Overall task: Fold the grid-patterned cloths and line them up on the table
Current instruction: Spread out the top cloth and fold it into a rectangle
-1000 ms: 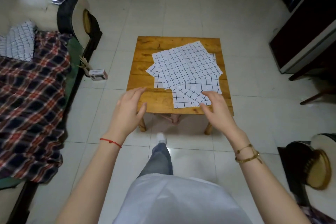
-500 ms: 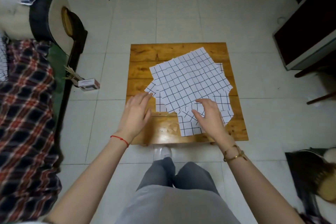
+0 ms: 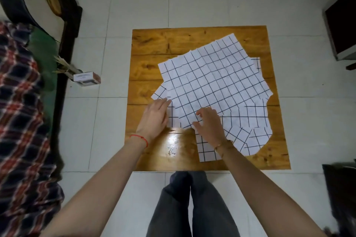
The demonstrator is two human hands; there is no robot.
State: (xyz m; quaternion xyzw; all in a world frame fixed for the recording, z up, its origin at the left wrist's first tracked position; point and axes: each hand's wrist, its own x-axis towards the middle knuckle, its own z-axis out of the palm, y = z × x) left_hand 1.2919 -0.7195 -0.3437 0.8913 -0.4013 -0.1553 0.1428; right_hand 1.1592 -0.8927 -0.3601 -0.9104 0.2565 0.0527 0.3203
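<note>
From where I sit, my left hand (image 3: 155, 119) lies flat with its grip released, fingertips pressing the pile's edge at about 9 o'clock on the wooden surface (image 3: 146, 44). Moving right, the grid-patterned cloths (image 3: 215, 82) sprawl overlapping and unfolded across the centre toward 3 o'clock. My right hand (image 3: 209, 125), fingers curled, seems to be pinching the top cloth's near corner at 6 o'clock. I judge we're only starting: next I must separate that one sheet before folding.
</note>
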